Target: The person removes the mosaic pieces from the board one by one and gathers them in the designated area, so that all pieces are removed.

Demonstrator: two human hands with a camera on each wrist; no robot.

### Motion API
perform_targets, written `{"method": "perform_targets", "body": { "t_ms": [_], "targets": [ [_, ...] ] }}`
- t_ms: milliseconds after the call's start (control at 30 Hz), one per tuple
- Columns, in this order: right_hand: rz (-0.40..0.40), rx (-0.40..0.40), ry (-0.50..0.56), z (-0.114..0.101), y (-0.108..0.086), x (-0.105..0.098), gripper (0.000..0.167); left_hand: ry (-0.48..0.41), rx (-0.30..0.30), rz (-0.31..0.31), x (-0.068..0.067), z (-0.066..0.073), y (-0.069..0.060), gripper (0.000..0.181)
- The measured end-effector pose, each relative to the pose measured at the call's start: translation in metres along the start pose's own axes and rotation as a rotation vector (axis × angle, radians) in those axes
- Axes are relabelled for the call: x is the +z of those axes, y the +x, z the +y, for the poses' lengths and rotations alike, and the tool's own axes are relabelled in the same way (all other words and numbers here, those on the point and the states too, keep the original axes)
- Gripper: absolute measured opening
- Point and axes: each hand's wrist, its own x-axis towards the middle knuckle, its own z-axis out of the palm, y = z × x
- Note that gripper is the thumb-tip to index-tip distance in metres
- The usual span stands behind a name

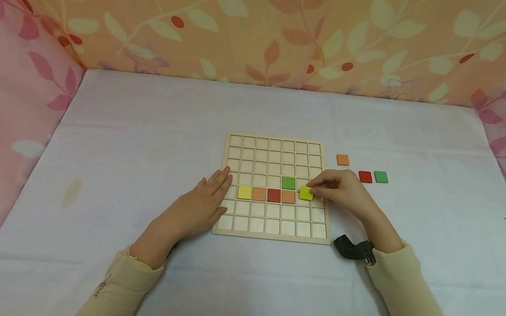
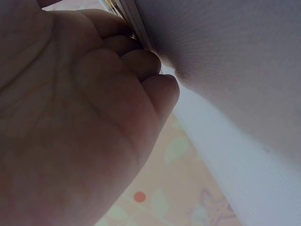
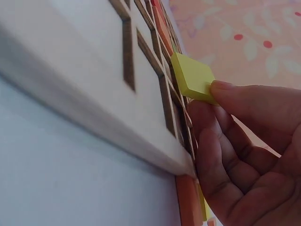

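A pale wooden grid board (image 1: 270,237) lies on the white cloth. One row holds a yellow tile (image 1: 244,192), an orange tile (image 1: 259,193), a red tile (image 1: 274,195) and another orange tile (image 1: 288,196). Directly above that last one sits a green tile (image 1: 288,183). My right hand (image 1: 346,191) pinches a second yellow tile (image 3: 193,77) between thumb and fingers, tilted, over the cells just right of the filled row. Fingers extended, my left hand (image 1: 200,201) rests against the board's left edge; its palm (image 2: 70,127) fills much of the left wrist view.
Right of the board lie a loose orange tile (image 1: 343,159), a red tile (image 1: 365,177) and a green tile (image 1: 381,177). A black strap piece (image 1: 353,248) is at the right wrist. Patterned cloth walls (image 1: 265,32) border the table at the back and sides.
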Motion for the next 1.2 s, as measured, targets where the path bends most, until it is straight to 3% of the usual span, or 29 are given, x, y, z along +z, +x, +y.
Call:
{"method": "perform_targets", "body": {
  "t_ms": [367,667,1200],
  "targets": [
    [0.009,-0.032,0.006,0.007,-0.009,-0.006,0.010,-0.004,0.005,-0.007,0.000,0.001,0.001,0.065],
    [0.020,0.024,-0.009,0.009,-0.012,-0.014,0.013,0.001,0.005,-0.001,0.000,-0.001,0.000,0.065],
    [-0.001,0.016,0.013,0.014,-0.018,-0.028,0.014,0.003,0.012,0.001,-0.002,0.000,-0.001,0.064]
  ]
}}
